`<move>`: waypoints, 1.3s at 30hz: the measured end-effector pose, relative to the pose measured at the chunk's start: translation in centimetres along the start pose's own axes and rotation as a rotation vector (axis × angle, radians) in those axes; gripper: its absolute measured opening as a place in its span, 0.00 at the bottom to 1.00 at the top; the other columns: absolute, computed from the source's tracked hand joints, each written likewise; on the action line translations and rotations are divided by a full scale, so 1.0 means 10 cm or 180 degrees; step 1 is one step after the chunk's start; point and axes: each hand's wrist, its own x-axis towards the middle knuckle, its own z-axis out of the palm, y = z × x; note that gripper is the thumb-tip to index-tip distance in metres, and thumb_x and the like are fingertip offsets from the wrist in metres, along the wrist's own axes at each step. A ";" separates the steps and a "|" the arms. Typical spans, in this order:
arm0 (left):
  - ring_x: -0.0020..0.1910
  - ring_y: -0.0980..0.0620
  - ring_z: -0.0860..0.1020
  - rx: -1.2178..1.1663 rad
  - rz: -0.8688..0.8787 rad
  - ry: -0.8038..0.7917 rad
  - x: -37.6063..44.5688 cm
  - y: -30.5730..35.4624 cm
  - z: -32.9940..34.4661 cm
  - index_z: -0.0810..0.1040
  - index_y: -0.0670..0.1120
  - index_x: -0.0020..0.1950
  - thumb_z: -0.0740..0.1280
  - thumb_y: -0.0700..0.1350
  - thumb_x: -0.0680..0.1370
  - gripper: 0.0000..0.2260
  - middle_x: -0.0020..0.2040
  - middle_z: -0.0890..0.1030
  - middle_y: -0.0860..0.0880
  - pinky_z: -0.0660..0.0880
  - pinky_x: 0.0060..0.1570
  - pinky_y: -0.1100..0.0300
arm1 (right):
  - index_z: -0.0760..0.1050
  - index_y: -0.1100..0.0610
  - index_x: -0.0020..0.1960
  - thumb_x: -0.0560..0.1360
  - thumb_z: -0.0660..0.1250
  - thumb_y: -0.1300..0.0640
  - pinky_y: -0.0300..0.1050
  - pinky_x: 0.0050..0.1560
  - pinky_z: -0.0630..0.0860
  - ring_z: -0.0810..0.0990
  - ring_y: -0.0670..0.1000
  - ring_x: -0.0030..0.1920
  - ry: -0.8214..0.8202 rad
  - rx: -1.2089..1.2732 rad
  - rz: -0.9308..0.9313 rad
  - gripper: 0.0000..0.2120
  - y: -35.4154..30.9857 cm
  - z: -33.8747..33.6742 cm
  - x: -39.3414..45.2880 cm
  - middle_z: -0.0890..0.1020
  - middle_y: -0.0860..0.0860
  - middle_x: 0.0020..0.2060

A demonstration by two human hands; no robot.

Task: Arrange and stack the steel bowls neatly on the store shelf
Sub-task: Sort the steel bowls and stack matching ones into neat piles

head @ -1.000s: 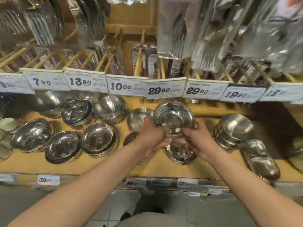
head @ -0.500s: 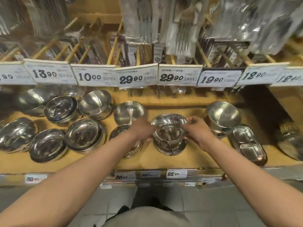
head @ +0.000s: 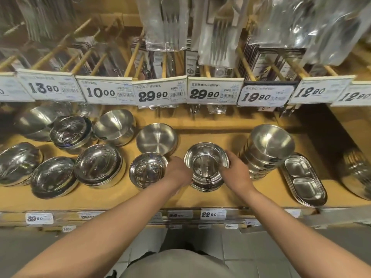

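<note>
A shiny steel bowl (head: 205,160) sits on top of a short stack of bowls (head: 206,183) on the wooden shelf (head: 230,195). My left hand (head: 178,173) grips the stack's left side and my right hand (head: 234,171) holds the top bowl's right rim. Just left of my left hand stands another shiny bowl stack (head: 147,172), with a matte bowl (head: 156,140) behind it. A taller matte bowl stack (head: 267,149) stands at the right.
Several more bowl stacks (head: 98,166) fill the shelf's left half. Divided steel trays (head: 304,179) lie at the right. Price tags (head: 212,92) hang along the upper rail, with packaged cutlery (head: 166,23) above. The shelf's front edge carries small labels (head: 212,214).
Both hands have lowered the shiny bowl from mid-air down onto the stack on the shelf. The view has shifted to the right.
</note>
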 end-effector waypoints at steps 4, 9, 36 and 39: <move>0.56 0.39 0.81 0.0116 0.0021 0.0020 0.01 -0.02 0.01 0.70 0.35 0.67 0.67 0.35 0.78 0.18 0.61 0.78 0.37 0.82 0.55 0.48 | 0.76 0.54 0.67 0.75 0.64 0.69 0.43 0.52 0.72 0.79 0.54 0.59 -0.0098 -0.0191 -0.0186 0.23 0.07 0.03 0.00 0.83 0.52 0.57; 0.58 0.39 0.81 0.0187 0.0046 0.0011 0.00 -0.04 -0.01 0.70 0.37 0.68 0.67 0.35 0.78 0.19 0.62 0.77 0.38 0.81 0.56 0.48 | 0.75 0.57 0.69 0.75 0.64 0.69 0.46 0.61 0.69 0.70 0.58 0.65 -0.0121 -0.0453 -0.0141 0.23 0.12 0.06 0.00 0.80 0.59 0.57; 0.39 0.57 0.77 0.0709 0.0767 0.0331 -0.22 0.10 -0.47 0.69 0.46 0.73 0.65 0.51 0.79 0.24 0.58 0.81 0.48 0.70 0.29 0.65 | 0.57 0.61 0.80 0.80 0.65 0.57 0.45 0.71 0.62 0.64 0.57 0.73 0.0063 -0.0514 -0.0028 0.33 -0.23 0.05 -0.25 0.67 0.59 0.72; 0.37 0.53 0.82 0.0374 0.0925 0.0563 -0.28 0.05 -0.93 0.75 0.49 0.65 0.66 0.48 0.78 0.15 0.46 0.82 0.52 0.79 0.33 0.58 | 0.65 0.60 0.77 0.80 0.65 0.58 0.36 0.62 0.61 0.70 0.53 0.68 -0.0014 -0.0387 -0.0280 0.27 -0.45 0.07 -0.28 0.73 0.56 0.67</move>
